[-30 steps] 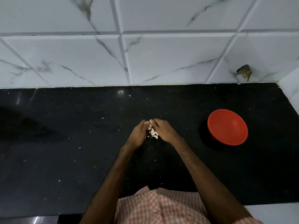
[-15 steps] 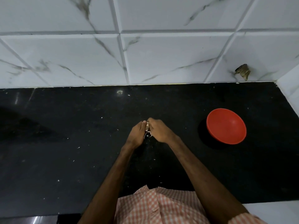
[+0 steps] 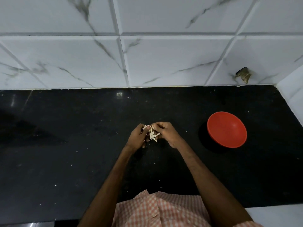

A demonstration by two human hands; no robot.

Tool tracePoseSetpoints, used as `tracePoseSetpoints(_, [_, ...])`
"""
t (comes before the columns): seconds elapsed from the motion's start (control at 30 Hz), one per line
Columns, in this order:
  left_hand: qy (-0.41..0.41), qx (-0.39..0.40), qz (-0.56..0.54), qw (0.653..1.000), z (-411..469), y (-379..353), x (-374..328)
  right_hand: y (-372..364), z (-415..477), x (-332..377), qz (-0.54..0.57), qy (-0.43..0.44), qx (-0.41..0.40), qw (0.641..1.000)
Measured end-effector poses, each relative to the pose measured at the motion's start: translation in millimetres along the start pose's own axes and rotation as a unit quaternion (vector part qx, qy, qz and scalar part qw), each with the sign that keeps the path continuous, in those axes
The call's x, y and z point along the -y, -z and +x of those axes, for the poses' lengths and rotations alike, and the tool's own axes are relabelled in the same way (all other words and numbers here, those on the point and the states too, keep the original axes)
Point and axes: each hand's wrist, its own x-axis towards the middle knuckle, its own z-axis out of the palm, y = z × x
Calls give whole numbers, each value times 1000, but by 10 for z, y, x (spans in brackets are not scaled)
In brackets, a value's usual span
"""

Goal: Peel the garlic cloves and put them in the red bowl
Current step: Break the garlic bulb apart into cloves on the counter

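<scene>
A: Where's the garlic?
B: Btwn both hands, mid-way across the black counter. Papery skin sticks out round it. Can't tell if it touches the surface.
A: Grips?
B: L hand: fingers curled round it, thumb pressed on top. R hand: fingertips pinch the skin at its upper edge. Both closed tight on it, knuckles nearly meeting.
A: And the red bowl?
B: Upright on the counter, off to the right, well apart from the hands, near the R-side wall.
A: Anything else?
B: White skin flecks scattered about, marble-look tiled wall behind, checked shirt at the bottom edge.
</scene>
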Motion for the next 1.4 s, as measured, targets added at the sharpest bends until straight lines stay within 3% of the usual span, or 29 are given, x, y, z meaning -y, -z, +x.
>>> tracePoseSetpoints(0.27, [-22, -35, 58, 997, -20, 8, -14, -17, 80, -89, -255, 39, -128, 958])
tracePoseSetpoints(0.53, [-18, -53, 49, 997, -23, 85, -33, 36, 126, -118, -314, 0, -117, 942])
tracePoseSetpoints(0.7, [-11, -62, 41, 997, -60, 79, -31, 75, 136, -185, -401, 15, -96, 911])
tracePoseSetpoints(0.93, [-9, -65, 64, 996, -51, 76, 6, 89, 128, -233, -235, 30, -109, 965])
tracePoseSetpoints(1.4, [-15, -67, 99, 993, -29, 72, 41, 108, 156, -352, -296, 43, -116, 947])
